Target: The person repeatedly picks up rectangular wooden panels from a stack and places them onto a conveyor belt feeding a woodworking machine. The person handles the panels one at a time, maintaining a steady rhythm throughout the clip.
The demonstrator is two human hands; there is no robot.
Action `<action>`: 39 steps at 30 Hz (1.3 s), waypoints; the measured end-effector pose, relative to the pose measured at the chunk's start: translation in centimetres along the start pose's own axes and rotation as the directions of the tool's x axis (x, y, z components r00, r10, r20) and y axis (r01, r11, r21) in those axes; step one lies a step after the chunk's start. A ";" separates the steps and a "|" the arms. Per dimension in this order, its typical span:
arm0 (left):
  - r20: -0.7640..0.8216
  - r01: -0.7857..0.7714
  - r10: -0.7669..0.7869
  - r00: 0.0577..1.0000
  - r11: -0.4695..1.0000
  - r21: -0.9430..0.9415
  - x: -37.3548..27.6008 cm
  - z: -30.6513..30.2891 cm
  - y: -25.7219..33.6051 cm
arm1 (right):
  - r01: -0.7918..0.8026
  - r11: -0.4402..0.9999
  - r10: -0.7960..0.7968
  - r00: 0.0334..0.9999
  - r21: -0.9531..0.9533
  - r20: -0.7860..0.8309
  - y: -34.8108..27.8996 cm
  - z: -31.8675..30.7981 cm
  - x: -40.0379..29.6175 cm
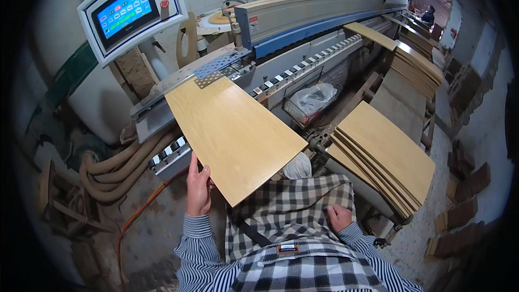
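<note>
A light wood-grain panel point(239, 138) lies at the infeed of a long edge-banding machine point(316, 16), its far end by a perforated blue plate point(221, 64). My left hand point(198, 188) grips the panel's near left edge, thumb on top and the other fingers at the side or partly hidden below. My right hand point(339, 217) rests against the checkered apron point(292, 207), fingers curled, with nothing seen in it. To the right of the panel, a stack of similar panels point(385, 150) sits on a roller conveyor.
A control panel with a lit screen point(126, 12) stands upper left. A wire basket with clear plastic point(314, 99) hangs beside the roller track point(300, 67). Ribbed hoses point(101, 178) and an orange cable point(136, 215) run at left. More panels point(417, 65) and a distant person point(428, 16) are upper right.
</note>
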State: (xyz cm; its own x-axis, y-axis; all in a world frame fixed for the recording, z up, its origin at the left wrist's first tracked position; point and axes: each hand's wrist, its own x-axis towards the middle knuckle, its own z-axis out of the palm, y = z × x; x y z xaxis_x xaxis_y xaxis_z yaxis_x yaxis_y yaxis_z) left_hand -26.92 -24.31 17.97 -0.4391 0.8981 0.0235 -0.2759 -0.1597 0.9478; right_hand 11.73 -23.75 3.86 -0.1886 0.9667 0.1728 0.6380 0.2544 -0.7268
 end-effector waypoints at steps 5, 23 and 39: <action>0.021 0.013 -0.012 1.000 1.000 -0.006 1.4 1.8 -0.9 | -0.013 1.000 0.014 0.998 -0.008 0.054 -0.1 -0.3 0.1; 0.125 0.025 -0.015 0.992 0.996 -0.081 8.9 13.7 -5.9 | -0.234 0.898 0.214 0.972 0.373 0.094 -0.1 -2.0 -0.1; 0.442 -0.016 -0.242 0.864 0.863 0.505 15.2 24.6 -24.7 | -0.513 0.857 0.196 0.402 -0.043 -0.894 16.7 -20.7 -3.5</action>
State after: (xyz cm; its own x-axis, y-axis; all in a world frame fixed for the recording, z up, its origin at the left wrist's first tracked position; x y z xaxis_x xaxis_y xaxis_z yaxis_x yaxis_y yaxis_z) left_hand -5.73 3.33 2.68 0.0649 0.9955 -0.0686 0.2009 0.0543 0.9781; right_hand 38.44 -22.34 4.87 0.7169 0.4625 0.5216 0.6757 -0.2772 -0.6831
